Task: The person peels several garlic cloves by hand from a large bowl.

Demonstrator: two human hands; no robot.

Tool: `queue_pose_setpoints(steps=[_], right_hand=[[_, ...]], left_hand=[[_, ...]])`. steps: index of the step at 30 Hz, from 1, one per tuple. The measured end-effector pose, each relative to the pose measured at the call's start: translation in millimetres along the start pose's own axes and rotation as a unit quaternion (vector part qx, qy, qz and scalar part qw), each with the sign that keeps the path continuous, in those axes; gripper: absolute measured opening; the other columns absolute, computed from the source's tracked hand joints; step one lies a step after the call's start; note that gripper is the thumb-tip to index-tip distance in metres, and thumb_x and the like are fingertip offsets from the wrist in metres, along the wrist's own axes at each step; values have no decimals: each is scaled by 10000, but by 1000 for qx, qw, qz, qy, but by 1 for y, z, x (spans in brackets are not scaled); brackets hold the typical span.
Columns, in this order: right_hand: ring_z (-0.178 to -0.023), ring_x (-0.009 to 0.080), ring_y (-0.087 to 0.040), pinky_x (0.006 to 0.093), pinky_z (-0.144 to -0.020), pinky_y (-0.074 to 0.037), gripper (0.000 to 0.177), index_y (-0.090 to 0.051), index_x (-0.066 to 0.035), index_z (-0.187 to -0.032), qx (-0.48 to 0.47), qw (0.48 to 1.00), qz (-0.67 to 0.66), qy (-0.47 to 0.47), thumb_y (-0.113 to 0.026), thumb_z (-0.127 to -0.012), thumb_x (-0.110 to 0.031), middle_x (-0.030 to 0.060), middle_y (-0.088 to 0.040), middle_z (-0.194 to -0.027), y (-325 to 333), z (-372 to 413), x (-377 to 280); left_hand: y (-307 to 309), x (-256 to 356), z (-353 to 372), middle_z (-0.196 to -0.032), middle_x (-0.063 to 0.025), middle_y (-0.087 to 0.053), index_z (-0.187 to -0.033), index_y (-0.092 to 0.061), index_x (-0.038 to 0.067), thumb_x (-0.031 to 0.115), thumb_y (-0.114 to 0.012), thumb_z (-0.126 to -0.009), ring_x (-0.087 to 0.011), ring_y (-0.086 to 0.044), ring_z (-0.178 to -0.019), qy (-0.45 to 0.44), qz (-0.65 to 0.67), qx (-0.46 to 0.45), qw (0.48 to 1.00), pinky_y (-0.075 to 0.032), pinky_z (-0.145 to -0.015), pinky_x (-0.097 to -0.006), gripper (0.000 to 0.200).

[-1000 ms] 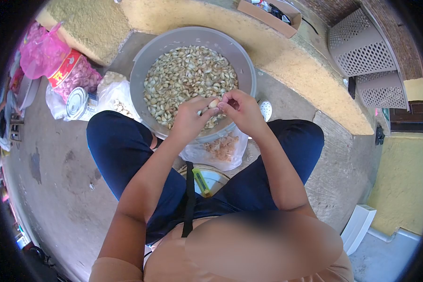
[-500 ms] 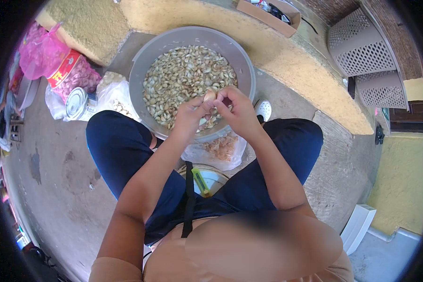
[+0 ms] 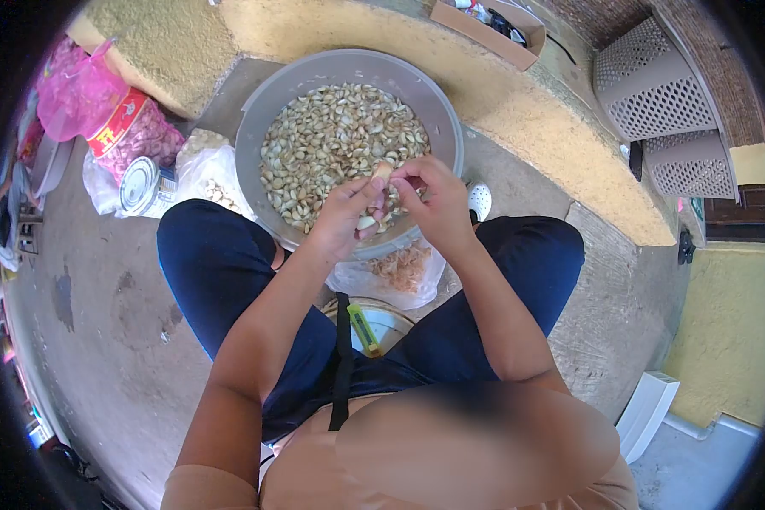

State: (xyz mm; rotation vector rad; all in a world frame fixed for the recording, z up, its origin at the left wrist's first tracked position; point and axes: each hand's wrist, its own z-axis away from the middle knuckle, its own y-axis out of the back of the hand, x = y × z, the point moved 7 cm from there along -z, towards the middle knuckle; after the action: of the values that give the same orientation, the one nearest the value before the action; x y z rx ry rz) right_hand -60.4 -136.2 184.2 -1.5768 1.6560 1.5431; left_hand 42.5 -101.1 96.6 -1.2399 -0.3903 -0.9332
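Note:
Between my two hands is a pale brown garlic clove [image 3: 383, 171], above the near part of a big grey tub [image 3: 259, 93]. My left hand [image 3: 346, 219] is closed, pinching this clove between thumb and finger. A whiter peeled clove [image 3: 365, 223] shows at its curled lower fingers. My right hand [image 3: 433, 200] is closed in a pinch at the clove's right side, its fingertips touching it. Loose garlic cloves [image 3: 331, 127] fill the tub's bottom. Just below the tub, a clear plastic bag [image 3: 425, 285] holds dry papery skins [image 3: 399, 268].
A pink mesh sack [image 3: 140, 136], a tin can [image 3: 140, 183] and a white bag [image 3: 208, 174] stand left. A low yellow wall [image 3: 518, 149] runs behind, with a cardboard box [image 3: 493, 34] on top. A yellow-green cutter [image 3: 364, 330] lies between my legs.
Both hands stay over the tub with the clove. My left fingers have shifted, and the white clove in them shows more plainly. The right fingertips have closed in nearer the clove.

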Motion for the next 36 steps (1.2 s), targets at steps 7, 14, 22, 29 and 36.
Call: queue_pose_setpoints(steps=[7,14,22,29,36], right_hand=[[-663,247,-542,329,-587,-427,86,-535,-5,-808,-92,995,26,-6,-557,-761,-74,128,-508,-759,-14,5,9],[-641,208,-567,290,-592,-444,110,-598,-4,-774,-263,950,129,-105,-599,-695,-80,111,-560,-709,-8,15,37],[-632,266,-584,336,-597,-458,139,-629,-20,-728,-488,803,303,-161,-616,-632,-120,139,-592,-644,-27,63,94],[-638,182,-595,305,-581,-464,225,-590,-39,-902,-488,812,232,-221,-594,-687,-101,98,-593,-639,-38,75,110],[-739,124,-578,253,-606,-464,318,-529,-18,-1040,-210,893,-251,-308,-599,-765,-160,51,-599,-838,-16,39,65]], left_hand=[[-5,10,4,-631,20,-413,-1029,-510,11,279,-497,-853,-55,-404,-539,3,88,39,995,-281,-356,-168,321],[-5,13,2,-626,35,-404,-1071,-485,-26,276,-493,-855,-53,-409,-547,1,91,-19,996,-279,-361,-171,371],[5,14,4,-615,11,-477,-946,-612,46,253,-591,-785,-41,-429,-572,23,-218,62,974,-294,-402,-188,263],[-12,34,5,-899,-105,-616,-939,-624,19,195,-674,-700,-155,-568,-822,-140,-436,24,889,-427,-735,-266,301],[-13,27,4,-872,-117,-619,-978,-621,85,207,-655,-708,-210,-586,-776,-150,-489,5,859,-441,-712,-298,298]])
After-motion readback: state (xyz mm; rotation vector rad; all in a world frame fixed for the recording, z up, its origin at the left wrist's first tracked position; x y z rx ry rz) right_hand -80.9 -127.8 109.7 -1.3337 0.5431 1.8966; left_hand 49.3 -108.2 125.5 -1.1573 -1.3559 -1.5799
